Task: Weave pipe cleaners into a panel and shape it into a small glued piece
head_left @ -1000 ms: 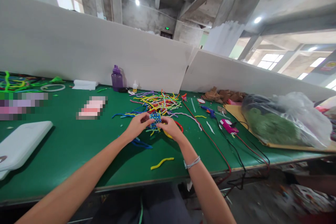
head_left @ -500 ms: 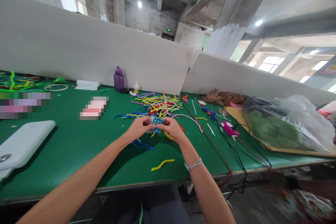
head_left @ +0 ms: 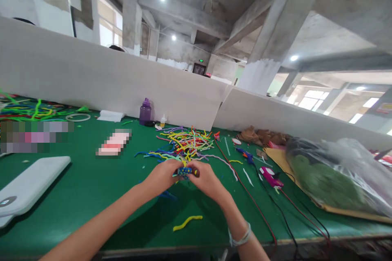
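Between my two hands is a small blue-and-yellow woven piece [head_left: 184,170], which looks made of fuzzy pipe cleaners. My left hand [head_left: 163,176] is closed on its left side, fingers curled behind it. On the right side my right hand [head_left: 206,177] pinches it with thumb and fingers. Much of the piece is covered by the fingers. Just beyond the hands lies a heap of coloured pipe cleaners [head_left: 191,140]. A single yellow pipe cleaner [head_left: 187,222] rests on the green table [head_left: 131,216] near its front edge.
At left are a white power-bank-like device [head_left: 36,183] and more pipe cleaners [head_left: 24,108]. A purple bottle [head_left: 145,113] stands by the white partition [head_left: 122,77]. To the right lie a blue glue gun [head_left: 246,155], a magenta device [head_left: 271,177], cords, and a plastic bag [head_left: 324,175].
The woven piece has been tipped, so that a narrower side faces me, and my hands have closed in around it. The whole view has shifted upward, placing the table lower in the picture.
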Demonstrator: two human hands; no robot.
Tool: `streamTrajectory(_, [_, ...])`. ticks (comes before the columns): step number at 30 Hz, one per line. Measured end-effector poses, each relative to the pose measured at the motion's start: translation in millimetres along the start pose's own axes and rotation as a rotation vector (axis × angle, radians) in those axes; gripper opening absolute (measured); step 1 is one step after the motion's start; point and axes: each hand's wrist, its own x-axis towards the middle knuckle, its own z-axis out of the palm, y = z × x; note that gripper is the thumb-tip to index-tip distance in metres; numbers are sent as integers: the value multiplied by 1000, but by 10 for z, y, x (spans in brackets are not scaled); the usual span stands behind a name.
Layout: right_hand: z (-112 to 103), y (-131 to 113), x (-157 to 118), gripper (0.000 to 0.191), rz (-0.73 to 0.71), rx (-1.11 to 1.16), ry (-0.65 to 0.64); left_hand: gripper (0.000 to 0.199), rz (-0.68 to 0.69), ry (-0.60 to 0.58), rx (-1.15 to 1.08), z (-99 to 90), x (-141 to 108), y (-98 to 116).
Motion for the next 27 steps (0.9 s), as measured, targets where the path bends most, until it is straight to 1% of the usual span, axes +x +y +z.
streamTrajectory(2, [36, 2, -132, 27, -22, -37, 15, 17, 23, -32, 50, 84, -75, 36])
streamTrajectory(5, [146, 113, -295, 27, -5, -51, 12, 14, 30, -98, 80, 235, -146, -2])
streamTrajectory(8, [247, 219, -362, 22, 26, -67, 21, 9, 10, -111, 39, 350, -159, -88])
streamTrajectory(11, [292, 212, -368, 20, 34, -79, 24, 5, 2, -106, -6, 408, -158, -133])
streamTrajectory(14, [252, 171, -358, 20, 49, -71, 4, 7, -11, -105, -34, 420, -177, -118])
streamTrajectory(16, [164, 198, -346, 18, 74, -15, -61, 8, 1, -92, -63, 388, -195, -99])
streamTrajectory(17, [106, 236, -336, 17, 94, 22, -104, 8, 4, -66, -83, 354, -201, -95])
streamTrajectory(18, [43, 289, -322, 19, 121, 48, -126, 9, -3, -24, -107, 307, -202, -97])
streamTrajectory(19, [-17, 353, -305, 21, 157, 37, -93, 12, -33, 53, -129, 248, -198, -107])
streamTrajectory(20, [-67, 424, -286, 21, 194, -21, -12, 18, -99, 154, -145, 181, -188, -125])
streamTrajectory(21, [-102, 495, -265, 22, 226, -97, 38, 25, -204, 281, -159, 108, -172, -151])
streamTrajectory(22, [-118, 563, -245, 25, 252, -178, 58, 30, -316, 401, -170, 36, -154, -182])
streamTrajectory(23, [-113, 623, -226, 31, 263, -242, 54, 32, -400, 490, -207, -31, -133, -217])
streamTrajectory(25, [-58, 709, -197, 42, 252, -306, 9, 38, -514, 651, -336, -140, -99, -281])
streamTrajectory(27, [9, 746, -189, 46, 244, -304, -18, 43, -574, 732, -495, -219, -96, -319])
